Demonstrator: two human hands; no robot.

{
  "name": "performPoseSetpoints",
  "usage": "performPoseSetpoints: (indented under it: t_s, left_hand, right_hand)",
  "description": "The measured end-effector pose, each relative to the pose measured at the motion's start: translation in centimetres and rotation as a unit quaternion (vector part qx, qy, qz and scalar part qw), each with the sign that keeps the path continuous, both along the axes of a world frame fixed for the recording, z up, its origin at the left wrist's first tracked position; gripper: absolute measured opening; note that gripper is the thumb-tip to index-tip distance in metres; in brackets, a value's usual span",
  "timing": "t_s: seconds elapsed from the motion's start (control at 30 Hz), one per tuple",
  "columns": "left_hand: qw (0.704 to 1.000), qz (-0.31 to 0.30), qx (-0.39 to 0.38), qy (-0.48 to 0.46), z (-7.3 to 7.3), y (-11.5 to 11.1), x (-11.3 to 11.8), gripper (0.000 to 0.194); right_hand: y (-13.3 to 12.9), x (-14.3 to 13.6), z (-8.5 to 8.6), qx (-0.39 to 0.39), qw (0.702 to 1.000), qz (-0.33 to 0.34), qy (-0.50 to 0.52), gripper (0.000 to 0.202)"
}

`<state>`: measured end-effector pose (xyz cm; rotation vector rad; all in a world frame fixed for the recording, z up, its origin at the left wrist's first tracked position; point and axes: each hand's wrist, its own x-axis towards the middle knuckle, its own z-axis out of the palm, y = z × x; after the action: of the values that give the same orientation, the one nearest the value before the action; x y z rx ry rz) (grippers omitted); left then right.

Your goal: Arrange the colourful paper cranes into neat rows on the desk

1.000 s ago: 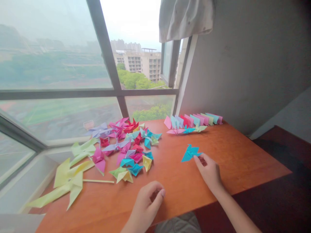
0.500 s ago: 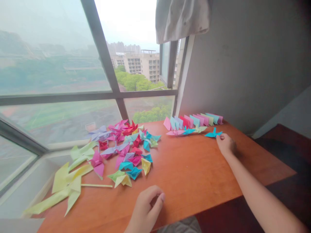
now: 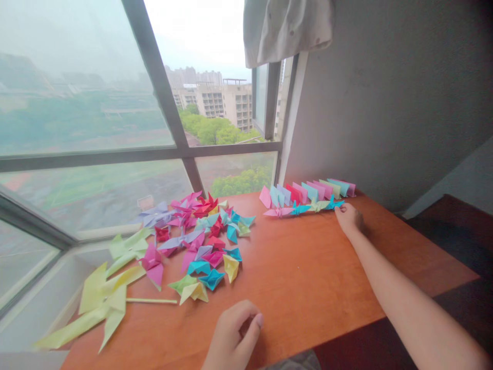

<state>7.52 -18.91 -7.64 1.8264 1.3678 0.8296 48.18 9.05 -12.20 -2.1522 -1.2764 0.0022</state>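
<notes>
My right hand (image 3: 349, 218) pinches the right tip of a blue paper crane (image 3: 334, 203) at the back right of the table. This crane stands at the right end of a row with a pale green crane (image 3: 318, 205), another blue crane (image 3: 300, 208) and a pink crane (image 3: 278, 211). Behind them stands a line of several folded paper pieces (image 3: 309, 191) in pink, blue, red and green. My left hand (image 3: 239, 329) rests near the table's front edge, fingers curled together with nothing in them.
A pile of colourful origami (image 3: 208, 224) covers the left middle of the wooden table (image 3: 292, 277). A yellow paper pinwheel (image 3: 108, 300) on a stick and a green pinwheel (image 3: 129, 249) lie further left. Windows and a grey wall (image 3: 377, 103) border the table.
My right hand has moved the blue crane left and slightly back, up against the pale green crane. My left hand has barely moved. The view has shifted slightly.
</notes>
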Motion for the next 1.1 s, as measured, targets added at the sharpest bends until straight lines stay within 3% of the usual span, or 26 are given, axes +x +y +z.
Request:
performPoseSetpoints:
  t_s: [1.1]
  left_hand:
    - [0.999, -0.012, 0.029, 0.021, -0.04, 0.08, 0.02, 0.027]
  right_hand:
    - [0.18, -0.21, -0.19, 0.013, 1.000, 0.016, -0.004, 0.021]
